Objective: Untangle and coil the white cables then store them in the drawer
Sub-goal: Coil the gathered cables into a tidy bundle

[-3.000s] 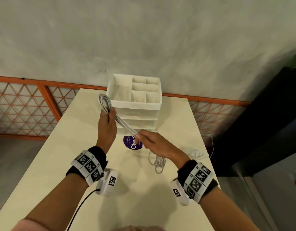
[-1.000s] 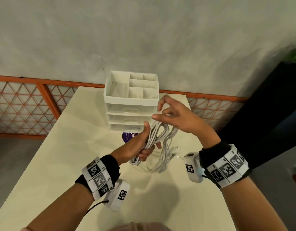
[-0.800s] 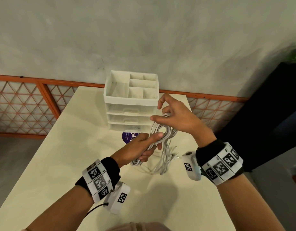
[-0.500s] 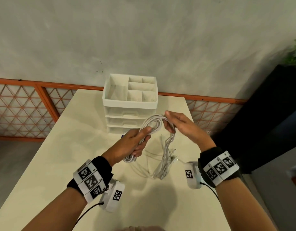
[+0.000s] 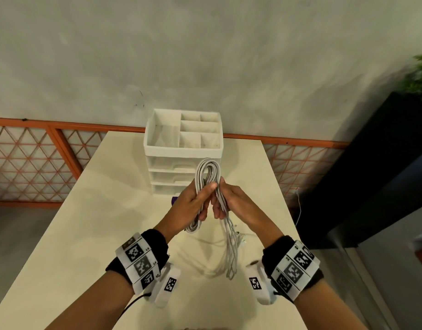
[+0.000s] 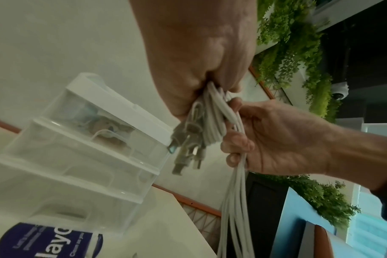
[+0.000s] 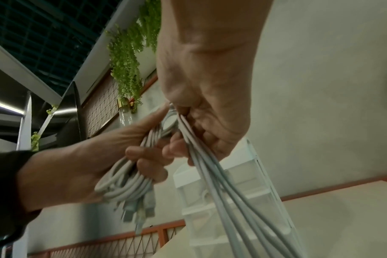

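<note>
Both hands, left hand (image 5: 193,203) and right hand (image 5: 236,203), curl round looped white cables (image 5: 208,173) (plugs seemingly dangling, blurred).

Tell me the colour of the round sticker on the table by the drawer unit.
Purple sticker with white lettering, clearest in the left wrist view.

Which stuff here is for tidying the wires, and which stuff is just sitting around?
For the job:
white cables, gripped by the left hand and right hand
drawer unit, drawers closed

Just there:
purple sticker on the table
green plants
orange lattice railing
</note>
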A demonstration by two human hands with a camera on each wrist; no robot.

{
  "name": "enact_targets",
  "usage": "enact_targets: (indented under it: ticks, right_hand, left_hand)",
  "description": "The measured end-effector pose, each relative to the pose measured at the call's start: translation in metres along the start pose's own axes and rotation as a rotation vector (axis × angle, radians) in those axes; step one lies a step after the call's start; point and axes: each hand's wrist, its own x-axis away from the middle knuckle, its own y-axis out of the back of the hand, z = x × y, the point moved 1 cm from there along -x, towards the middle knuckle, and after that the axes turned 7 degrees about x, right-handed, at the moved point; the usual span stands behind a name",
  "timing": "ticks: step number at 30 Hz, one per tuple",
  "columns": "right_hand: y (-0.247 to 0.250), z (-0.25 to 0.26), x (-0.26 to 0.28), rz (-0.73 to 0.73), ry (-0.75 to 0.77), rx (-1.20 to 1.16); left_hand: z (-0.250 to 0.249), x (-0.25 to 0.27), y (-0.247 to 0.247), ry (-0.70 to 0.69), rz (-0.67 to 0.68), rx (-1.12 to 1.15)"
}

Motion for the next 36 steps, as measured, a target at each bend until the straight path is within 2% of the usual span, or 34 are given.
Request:
enact_targets:
  ticks: [3,7,12,16,18,20,24,27,29,33,36]
  right_hand:
    - [-0.001,0.002,0.000,0.080,-0.048,0.008]
    - [-0.005,0.005,-0.003,0.233,-0.078,-0.171]
    - [0.000,0.008,-0.002,0.229,-0.133,-0.275]
    - [-0.005,0.009,-0.003,0.284,-0.196,-0.303]
    - [-0.004,0.004,-0.002,0.303,-0.199,-0.212]
    - [0.002,-0.001,0.003,0.279,-0.120,-0.016]
    - [0.005,-0.001,0.007,0.002,0.195,0.349]
    - [-0.014,0.014,0.012,-0.070,0.333,0.455]
    - [-0.026,0.017,0.018,-0.006,0.361,0.495]
    - [-0.038,0.008,0.028,0.225,0.297,0.716]
    - [-0.042,0.000,0.028,0.218,0.331,0.848]
  left_hand:
    - [0.009,-0.001,0.004,0.008,-0.048,-0.019]
    - [0.007,0.000,0.002,0.017,-0.021,0.042]
    - [0.009,0.000,0.006,0.065,-0.028,0.146]
    - [0.010,-0.003,0.007,0.089,-0.026,0.219]
    - [0.007,-0.008,0.011,0.077,-0.102,0.236]
    - [0.004,-0.015,0.022,0.042,-0.264,0.265]
    - [0.011,-0.026,0.039,-0.051,-0.553,0.197]
    - [0.013,-0.029,0.031,-0.080,-0.691,0.186]
    - [0.015,-0.031,0.027,-0.070,-0.675,0.275]
    - [0.013,-0.031,0.026,0.069,-0.502,0.585]
    - [0.007,-0.031,0.024,0.183,-0.463,0.783]
